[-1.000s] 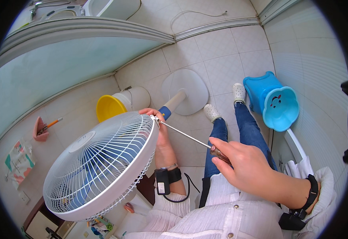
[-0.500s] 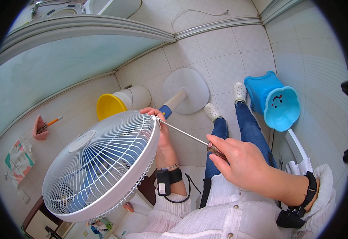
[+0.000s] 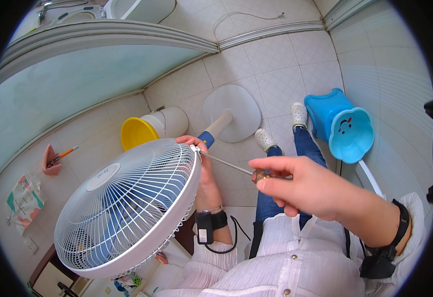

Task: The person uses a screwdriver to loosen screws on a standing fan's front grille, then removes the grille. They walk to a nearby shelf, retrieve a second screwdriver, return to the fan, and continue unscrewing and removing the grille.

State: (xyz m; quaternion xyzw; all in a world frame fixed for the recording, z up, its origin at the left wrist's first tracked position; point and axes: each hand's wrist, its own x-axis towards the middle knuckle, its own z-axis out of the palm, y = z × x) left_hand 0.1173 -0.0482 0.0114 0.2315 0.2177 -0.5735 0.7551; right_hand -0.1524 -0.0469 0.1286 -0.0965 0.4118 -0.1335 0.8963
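Observation:
A standing fan tilts toward me, its round white wire guard (image 3: pixel 142 183) in front of blue blades. My left hand (image 3: pixel 205 171) grips the far right rim of the guard from behind, fingers curled over the edge near a small white clip (image 3: pixel 195 148). Between the thumb and fingers of my right hand (image 3: pixel 308 185) is the brownish, see-through handle of a screwdriver (image 3: pixel 226 164). Its long metal shaft reaches left to the clip, and the tip meets the rim there. Whether a screw sits under the tip is too small to tell.
The fan's pole runs to a pale base (image 3: pixel 246 111) on the tiled floor. Behind the guard stands a white bucket with a yellow basin (image 3: pixel 139 133). A blue stool and flower-shaped basin (image 3: pixel 352 134) stand right of my feet. A frosted glass panel (image 3: pixel 92 79) rises at left.
My right hand has turned about the screwdriver handle and shifted slightly left and up, its fingers now straighter. The fan tilts a touch differently; my left hand keeps its hold.

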